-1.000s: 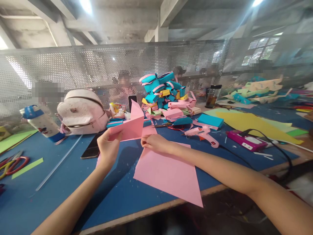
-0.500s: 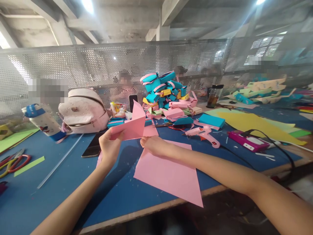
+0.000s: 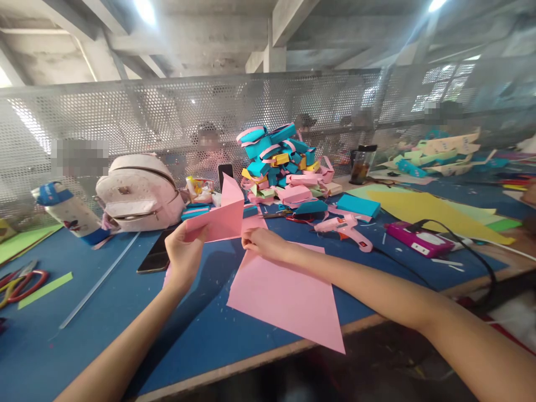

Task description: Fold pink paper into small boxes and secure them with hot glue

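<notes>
My left hand (image 3: 184,254) pinches a folded sheet of pink paper (image 3: 215,223) at its left end, thumb on the near side. The paper is raised off the table, with a bent panel standing up at its right. Just right of its lower edge is my right hand (image 3: 263,244), fingers curled together; what they hold, if anything, is hidden. Beneath my right hand and forearm a larger pink sheet (image 3: 288,296) lies flat, one corner reaching past the table's front edge. Another piece of pink paper (image 3: 254,222) shows behind the right hand.
A pink glue gun (image 3: 345,230) and a purple device with a cable (image 3: 419,240) lie to the right. Behind stands a pile of blue, pink and yellow paper pieces (image 3: 280,162). Leftward are a backpack (image 3: 138,192), bottle (image 3: 73,215), phone (image 3: 157,254), clear strip (image 3: 100,279) and scissors (image 3: 25,285).
My right hand's fingers have shifted slightly and a small gap from the folded paper's edge now shows. The left hand still holds that paper. The whole view has shifted a little.
</notes>
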Tool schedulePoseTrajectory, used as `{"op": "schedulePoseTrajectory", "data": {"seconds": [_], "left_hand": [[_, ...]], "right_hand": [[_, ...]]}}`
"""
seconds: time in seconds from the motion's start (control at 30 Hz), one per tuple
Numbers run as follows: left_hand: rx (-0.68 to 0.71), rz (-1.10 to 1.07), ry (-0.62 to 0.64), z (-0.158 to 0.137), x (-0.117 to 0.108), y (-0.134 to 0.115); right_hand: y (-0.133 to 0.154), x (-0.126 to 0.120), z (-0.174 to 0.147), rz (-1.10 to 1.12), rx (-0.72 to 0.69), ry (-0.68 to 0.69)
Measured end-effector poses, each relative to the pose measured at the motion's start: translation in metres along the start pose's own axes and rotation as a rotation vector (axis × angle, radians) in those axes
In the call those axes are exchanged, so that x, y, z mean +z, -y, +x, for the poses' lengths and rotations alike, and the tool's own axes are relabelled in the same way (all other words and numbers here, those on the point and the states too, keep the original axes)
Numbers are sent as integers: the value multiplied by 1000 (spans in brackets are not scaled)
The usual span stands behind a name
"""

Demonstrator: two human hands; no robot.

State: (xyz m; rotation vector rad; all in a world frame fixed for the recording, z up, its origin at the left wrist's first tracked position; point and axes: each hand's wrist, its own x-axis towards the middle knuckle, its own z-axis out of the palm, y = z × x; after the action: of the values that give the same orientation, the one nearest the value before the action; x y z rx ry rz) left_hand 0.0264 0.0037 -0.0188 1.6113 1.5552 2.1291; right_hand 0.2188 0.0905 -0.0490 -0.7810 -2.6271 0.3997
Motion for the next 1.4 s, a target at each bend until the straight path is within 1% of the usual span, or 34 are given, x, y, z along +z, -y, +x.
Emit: {"op": "schedulePoseTrajectory", "data": {"seconds": [0.2,0.4,0.5,0.6,0.7,0.8,0.9,1.07,1.23,1.4], "left_hand": [[3,1,4,0,0,0],[-1,-8,0,0,0,1],[-2,-10,9,-1,1,3],[-12,-4,7,-1,1,2],[-17,19,-16,-1,2,-1],[-18,18,-24,-1,1,-3],[-18,20,-45,0,1,-3],[-30,4,-43,-1,1,-2],[-65,-7,-68,-2,2,-3],[-86,-15,-80,-2,3,-3]], "right_hand": [[2,-2,-2,9,-13,3],[12,-3,-4,-74,11,51],[17,1,-6,-86,46,72],[16,8,-6,-17,115,46],[10,12,-2,155,207,-35],[4,11,3,424,305,-94],[2,10,4,731,366,-90],[9,12,2,1150,392,-81],[17,16,-2,1387,409,-100],[24,14,-4,1505,408,-95]]}}
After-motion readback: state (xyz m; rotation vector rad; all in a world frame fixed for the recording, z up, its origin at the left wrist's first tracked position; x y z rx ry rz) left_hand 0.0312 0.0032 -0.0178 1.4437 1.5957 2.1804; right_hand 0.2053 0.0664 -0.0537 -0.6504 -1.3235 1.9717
